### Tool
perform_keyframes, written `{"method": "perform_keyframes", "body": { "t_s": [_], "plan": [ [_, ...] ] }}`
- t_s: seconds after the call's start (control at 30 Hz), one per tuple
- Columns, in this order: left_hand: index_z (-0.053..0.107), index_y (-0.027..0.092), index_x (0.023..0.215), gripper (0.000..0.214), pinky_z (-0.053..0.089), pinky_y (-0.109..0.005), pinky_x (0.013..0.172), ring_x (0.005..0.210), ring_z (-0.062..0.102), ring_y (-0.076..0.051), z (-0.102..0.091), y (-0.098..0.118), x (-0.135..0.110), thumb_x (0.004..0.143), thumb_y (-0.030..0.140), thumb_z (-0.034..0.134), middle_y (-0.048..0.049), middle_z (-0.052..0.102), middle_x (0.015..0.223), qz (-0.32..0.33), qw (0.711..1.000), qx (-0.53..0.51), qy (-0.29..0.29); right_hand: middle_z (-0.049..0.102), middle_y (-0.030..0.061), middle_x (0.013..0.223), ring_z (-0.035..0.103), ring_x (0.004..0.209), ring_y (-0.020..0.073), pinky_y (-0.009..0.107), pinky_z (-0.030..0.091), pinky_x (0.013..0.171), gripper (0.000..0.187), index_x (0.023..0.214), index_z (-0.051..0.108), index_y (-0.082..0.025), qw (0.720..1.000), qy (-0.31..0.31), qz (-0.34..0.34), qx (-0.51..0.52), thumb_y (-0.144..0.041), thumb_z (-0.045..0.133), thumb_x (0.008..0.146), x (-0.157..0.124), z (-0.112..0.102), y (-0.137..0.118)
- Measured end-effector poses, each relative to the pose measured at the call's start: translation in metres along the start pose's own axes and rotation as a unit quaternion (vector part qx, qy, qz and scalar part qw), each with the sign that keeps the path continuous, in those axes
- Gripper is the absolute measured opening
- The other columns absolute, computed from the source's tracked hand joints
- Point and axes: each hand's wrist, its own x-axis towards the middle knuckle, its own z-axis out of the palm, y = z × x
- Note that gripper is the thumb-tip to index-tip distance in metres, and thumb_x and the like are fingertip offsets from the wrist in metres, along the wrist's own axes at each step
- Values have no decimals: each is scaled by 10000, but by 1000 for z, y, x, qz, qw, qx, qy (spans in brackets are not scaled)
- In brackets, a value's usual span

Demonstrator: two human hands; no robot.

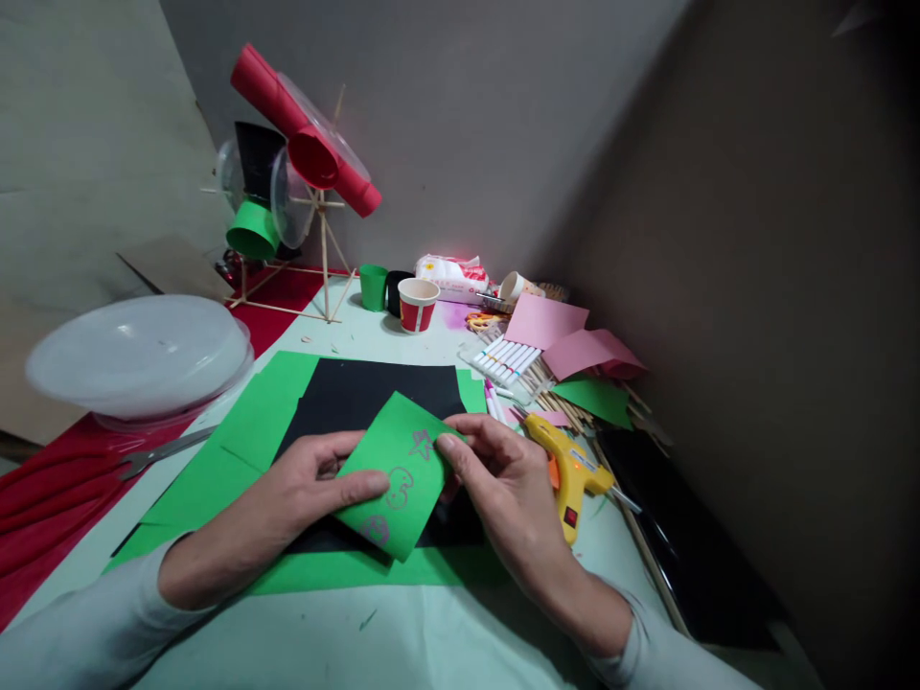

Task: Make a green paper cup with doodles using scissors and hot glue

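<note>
The card sits above the paper sheets on the counter. Right of the card: glue gun. Left: scissors, plate stack. Behind: cups, marker set.

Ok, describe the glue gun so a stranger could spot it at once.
Find the black sheet in the middle of the table. Just right of the right hand, which pinches a green card, lies the glue gun: the only yellow tool, with an orange trigger.
</note>
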Motion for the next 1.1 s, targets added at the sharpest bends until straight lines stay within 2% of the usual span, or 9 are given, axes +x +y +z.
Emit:
{"method": "perform_keyframes", "body": {
  "t_s": [0.13, 0.27, 0.43, 0.57, 0.73, 0.83, 0.93, 1.1],
  "plan": [
    [735, 188, 839, 155, 509, -250, 691, 755, 629, -180, 2, -1, 1, 780, 315, 801, 4, 715, 810, 1, 998, -32, 59, 611, -42, 577, 582, 471, 112, 205, 465, 446, 170, 901, 700, -187, 998, -50, 31, -9, -354, 667, 895, -7, 5, 2],
    [717, 178, 782, 222, 475, -231, 595, 650, 576, -150, 4, -4, 2, 766, 373, 822, 8, 686, 732, -23, 995, -74, 61, 621, -29, 600, 595, 520, 117, 213, 457, 484, 190, 922, 715, -177, 994, -94, 33, -38, -351, 638, 929, -11, 5, 1],
    [729, 173, 814, 235, 458, -224, 598, 664, 551, -142, 1, -10, 3, 780, 391, 809, 4, 661, 750, -18, 995, -70, 68, 623, -40, 588, 622, 512, 118, 214, 461, 502, 209, 947, 699, -183, 989, -130, 46, -43, -377, 623, 957, -11, 3, 0],
    [687, 178, 785, 227, 443, -221, 606, 674, 516, -135, 0, -10, 0, 812, 385, 777, 20, 596, 737, -3, 996, -38, 75, 627, -38, 584, 617, 520, 116, 209, 446, 501, 218, 943, 693, -188, 987, -143, 40, -53, -390, 616, 972, -11, 2, 0],
    [590, 188, 718, 353, 410, -227, 583, 662, 449, -136, 3, -6, -7, 902, 480, 656, 26, 484, 713, 36, 994, 40, 98, 634, -34, 583, 594, 513, 109, 204, 426, 491, 217, 909, 697, -194, 987, -138, -4, -86, -377, 608, 986, -14, 0, 0],
    [547, 195, 688, 369, 417, -234, 591, 668, 447, -143, 4, -4, -9, 907, 480, 629, 22, 472, 712, 44, 991, 59, 110, 628, -33, 590, 595, 514, 109, 205, 426, 488, 224, 894, 693, -196, 986, -139, -8, -90, -371, 597, 994, -15, -1, 0],
    [531, 192, 682, 370, 403, -231, 579, 659, 429, -137, 5, -3, -9, 891, 478, 638, 23, 460, 706, 37, 992, 50, 113, 629, -28, 594, 595, 522, 110, 205, 424, 491, 247, 863, 687, -194, 984, -150, -2, -92, -382, 593, 992, -15, 0, -1],
    [545, 174, 701, 397, 370, -220, 538, 620, 408, -118, 6, -5, -8, 884, 512, 642, 28, 462, 683, 15, 996, -10, 85, 650, -24, 579, 614, 526, 101, 185, 440, 506, 281, 834, 682, -191, 982, -168, 52, -70, -412, 602, 988, -11, 0, -4]
  ]
}}
